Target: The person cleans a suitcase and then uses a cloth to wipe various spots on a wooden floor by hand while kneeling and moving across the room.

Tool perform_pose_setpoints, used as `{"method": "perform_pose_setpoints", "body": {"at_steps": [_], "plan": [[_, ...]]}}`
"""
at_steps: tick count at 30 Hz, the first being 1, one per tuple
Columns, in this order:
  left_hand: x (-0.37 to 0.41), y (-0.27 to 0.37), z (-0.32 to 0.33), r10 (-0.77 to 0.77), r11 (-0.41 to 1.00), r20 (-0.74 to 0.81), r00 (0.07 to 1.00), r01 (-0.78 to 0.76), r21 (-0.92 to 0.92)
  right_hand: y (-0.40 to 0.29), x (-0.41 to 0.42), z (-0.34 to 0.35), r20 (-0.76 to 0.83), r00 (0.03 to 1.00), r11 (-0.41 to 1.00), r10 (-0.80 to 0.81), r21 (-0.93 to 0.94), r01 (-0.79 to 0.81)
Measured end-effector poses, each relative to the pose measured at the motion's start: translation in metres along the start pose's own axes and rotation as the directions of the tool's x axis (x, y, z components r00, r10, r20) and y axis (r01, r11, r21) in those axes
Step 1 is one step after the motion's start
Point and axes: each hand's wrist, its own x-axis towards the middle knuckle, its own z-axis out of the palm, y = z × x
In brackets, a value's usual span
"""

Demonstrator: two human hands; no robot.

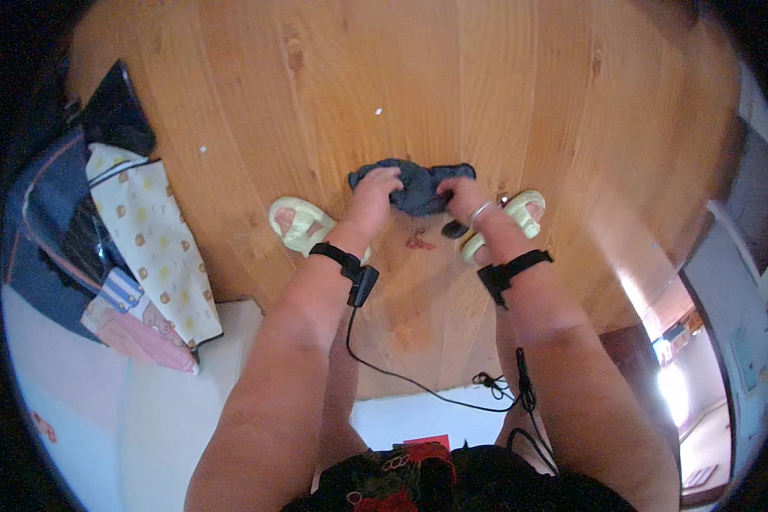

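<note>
A crumpled dark blue-grey cloth lies bunched low over the wooden floor, between and ahead of my feet. My left hand grips its left part, fingers curled over the fabric. On the other side my right hand, with a silver bangle at the wrist, holds the cloth's right part. The fabric under both palms is hidden. Just below my right hand sits a small black object, too unclear to name. A small red scrap is on the floor nearer to me.
Pale green slippers are on my feet. At left stand a bear-patterned bag, a black glossy item and a pink item. A black cable hangs between my wrist straps. A mirror is at right.
</note>
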Motion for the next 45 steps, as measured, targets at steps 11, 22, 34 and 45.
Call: {"method": "perform_pose_setpoints", "body": {"at_steps": [11,22,34,45], "plan": [[0.09,-0.015,-0.11,-0.029,0.939,-0.474,0.88,0.187,0.289,-0.14,0.142,-0.125,-0.451,0.851,0.912,-0.269,-0.403,0.075],[-0.072,-0.018,0.083,-0.634,0.762,-0.132,0.762,0.586,-0.275,-0.035,0.019,0.045,0.105,0.983,0.775,-0.152,-0.604,0.184],[-0.039,-0.028,-0.062,0.011,0.964,-0.787,0.617,0.202,0.172,-0.092,0.075,-0.035,-0.316,0.843,0.899,-0.436,-0.197,0.391],[-0.102,-0.159,-0.237,-0.382,0.876,-0.537,0.752,0.48,0.05,-0.271,0.31,0.07,-0.231,0.733,0.509,-0.64,-0.842,0.178]]}}
